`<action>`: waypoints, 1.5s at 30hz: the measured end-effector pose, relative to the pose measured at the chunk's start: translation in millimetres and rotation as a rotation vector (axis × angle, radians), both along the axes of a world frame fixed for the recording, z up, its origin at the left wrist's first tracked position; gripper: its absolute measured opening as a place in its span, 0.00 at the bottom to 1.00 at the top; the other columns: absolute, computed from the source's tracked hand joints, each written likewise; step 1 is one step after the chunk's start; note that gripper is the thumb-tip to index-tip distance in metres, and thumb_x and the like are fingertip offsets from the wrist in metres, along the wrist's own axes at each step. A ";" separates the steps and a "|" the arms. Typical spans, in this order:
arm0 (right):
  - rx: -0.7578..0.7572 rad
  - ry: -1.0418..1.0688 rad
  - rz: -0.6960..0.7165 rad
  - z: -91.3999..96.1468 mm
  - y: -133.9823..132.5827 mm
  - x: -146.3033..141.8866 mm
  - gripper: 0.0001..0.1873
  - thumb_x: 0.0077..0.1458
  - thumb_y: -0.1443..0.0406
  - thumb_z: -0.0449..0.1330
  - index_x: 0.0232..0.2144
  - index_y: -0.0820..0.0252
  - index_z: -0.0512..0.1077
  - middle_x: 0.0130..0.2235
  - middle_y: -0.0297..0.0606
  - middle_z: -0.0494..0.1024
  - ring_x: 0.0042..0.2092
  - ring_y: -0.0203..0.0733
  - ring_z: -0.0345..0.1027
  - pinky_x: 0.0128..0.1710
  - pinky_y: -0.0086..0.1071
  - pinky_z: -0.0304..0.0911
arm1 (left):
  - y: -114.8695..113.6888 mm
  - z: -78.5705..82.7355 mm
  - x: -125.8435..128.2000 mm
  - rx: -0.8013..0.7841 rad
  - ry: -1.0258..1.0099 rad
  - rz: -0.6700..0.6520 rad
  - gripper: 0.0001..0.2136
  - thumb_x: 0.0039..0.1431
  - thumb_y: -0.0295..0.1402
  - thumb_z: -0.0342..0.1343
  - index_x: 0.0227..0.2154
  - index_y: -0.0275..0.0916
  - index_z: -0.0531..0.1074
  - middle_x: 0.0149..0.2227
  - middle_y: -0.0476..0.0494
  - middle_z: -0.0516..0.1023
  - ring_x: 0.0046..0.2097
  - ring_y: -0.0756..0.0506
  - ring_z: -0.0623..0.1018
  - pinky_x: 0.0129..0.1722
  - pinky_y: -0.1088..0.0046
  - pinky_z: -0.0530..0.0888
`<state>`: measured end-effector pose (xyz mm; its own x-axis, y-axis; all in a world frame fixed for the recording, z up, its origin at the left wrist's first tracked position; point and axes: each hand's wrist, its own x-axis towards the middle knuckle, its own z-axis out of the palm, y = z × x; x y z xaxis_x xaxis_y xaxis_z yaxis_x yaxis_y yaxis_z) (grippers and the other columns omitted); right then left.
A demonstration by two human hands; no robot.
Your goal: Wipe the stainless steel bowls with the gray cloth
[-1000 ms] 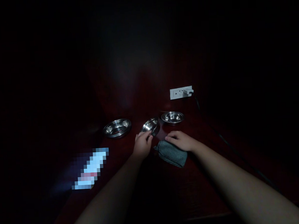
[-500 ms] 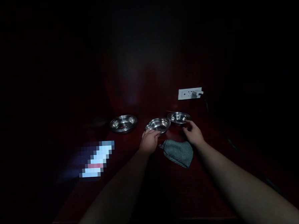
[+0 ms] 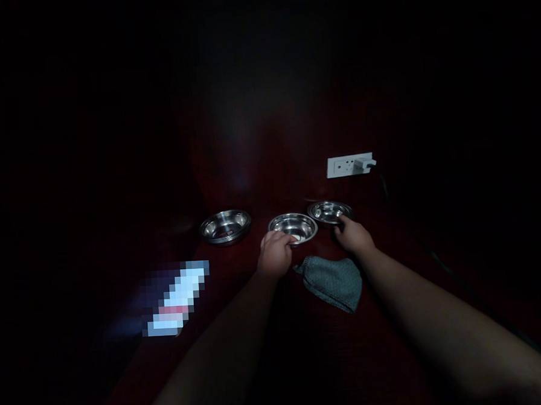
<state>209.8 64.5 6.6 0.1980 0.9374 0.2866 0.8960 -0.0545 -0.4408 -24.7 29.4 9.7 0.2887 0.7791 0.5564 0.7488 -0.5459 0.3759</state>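
Observation:
A shiny metal bowl (image 3: 299,223) is at the middle of the dark red table. My left hand (image 3: 274,254) is closed on its near left rim, with the thumb over the edge. Behind it to the right is a second metal bowl (image 3: 326,211). My right hand (image 3: 356,239) pinches that bowl's near right rim; some of its fingers are hidden. Between my forearms lies a folded grey-green cloth (image 3: 333,282), which neither hand is holding.
More metal bowls, seemingly stacked (image 3: 225,227), stand at the left. A bright, pixelated screen-like patch (image 3: 180,299) is nearer on the left. On the back wall is a white socket (image 3: 343,166) with a plug in it. A dark cable runs down the right side.
My right hand has closed on the rim of the right bowl. The middle bowl, in my left hand, looks more level. The whole view has shifted slightly.

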 end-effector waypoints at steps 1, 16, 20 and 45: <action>0.000 -0.001 -0.006 -0.2 1.6 0.4 0.21 0.52 0.60 0.50 0.48 0.58 0.67 0.40 0.50 0.75 0.41 0.52 0.69 0.37 0.39 0.60 | 0.1 -0.2 0.1 0.006 -0.008 0.003 0.14 0.51 0.23 0.47 0.34 0.44 0.74 0.38 0.46 0.74 0.47 0.44 0.66 0.50 0.64 0.62; 0.085 -0.015 -0.057 3.8 -1.7 -0.7 0.18 0.54 0.61 0.49 0.46 0.57 0.69 0.41 0.46 0.76 0.42 0.47 0.70 0.39 0.33 0.60 | 5.5 -8.2 -2.9 0.007 -0.075 0.149 0.14 0.46 0.30 0.55 0.39 0.45 0.72 0.49 0.45 0.66 0.58 0.38 0.57 0.57 0.57 0.57; 0.119 0.000 -0.053 4.3 -3.4 -0.8 0.17 0.55 0.62 0.49 0.46 0.57 0.69 0.40 0.46 0.77 0.40 0.47 0.71 0.37 0.33 0.61 | 8.4 -11.6 -5.0 -0.050 -0.127 0.192 0.20 0.45 0.33 0.57 0.45 0.42 0.67 0.54 0.41 0.60 0.56 0.38 0.62 0.55 0.60 0.62; 0.416 0.010 0.153 12.6 -11.3 -8.6 0.14 0.54 0.66 0.50 0.42 0.57 0.69 0.42 0.41 0.76 0.42 0.41 0.69 0.42 0.31 0.61 | 47.4 -6.6 33.3 -0.036 -0.008 -0.075 0.19 0.57 0.36 0.48 0.50 0.35 0.65 0.56 0.39 0.65 0.57 0.45 0.65 0.57 0.68 0.61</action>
<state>201.2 53.2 19.3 0.0712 0.7612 0.6446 0.8754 0.2621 -0.4062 8.6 76.7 3.0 0.3426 0.7750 0.5310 0.7029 -0.5865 0.4024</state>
